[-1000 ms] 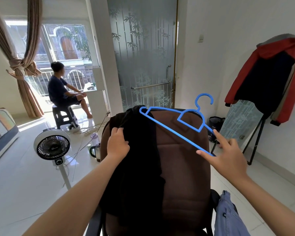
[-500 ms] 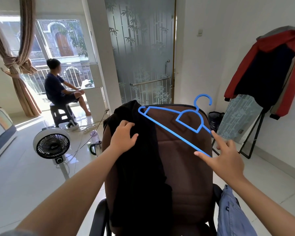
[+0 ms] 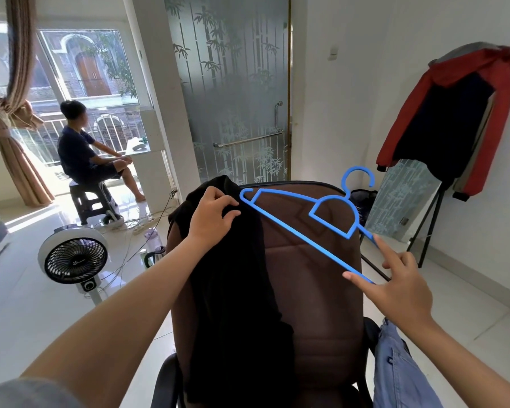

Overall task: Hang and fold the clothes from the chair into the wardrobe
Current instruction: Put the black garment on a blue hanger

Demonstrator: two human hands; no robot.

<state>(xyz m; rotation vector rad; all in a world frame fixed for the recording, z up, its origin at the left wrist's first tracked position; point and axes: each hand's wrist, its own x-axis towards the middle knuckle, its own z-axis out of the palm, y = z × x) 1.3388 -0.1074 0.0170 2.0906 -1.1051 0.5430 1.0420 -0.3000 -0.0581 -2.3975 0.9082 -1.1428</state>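
A black garment (image 3: 236,290) hangs over the left side of the brown chair's backrest (image 3: 315,290). My left hand (image 3: 211,220) pinches the garment's top edge near the chair's upper left corner. My right hand (image 3: 395,287) holds the lower right end of a blue plastic hanger (image 3: 304,219) between thumb and fingers, with the index finger stretched out. The hanger slants across the top of the backrest, and its left tip lies right beside my left hand. Blue jeans (image 3: 401,369) lie over the chair's right armrest.
A standing fan (image 3: 72,256) and a kettle (image 3: 156,256) are on the floor at left among cables. A person sits on a stool (image 3: 86,201) by the window. A red and black jacket (image 3: 454,119) hangs on a stand at right. A frosted glass door (image 3: 233,92) is ahead.
My left hand has slid up and right along the black garment to its top edge and now pinches it. The hanger's left tip has come close to that hand.
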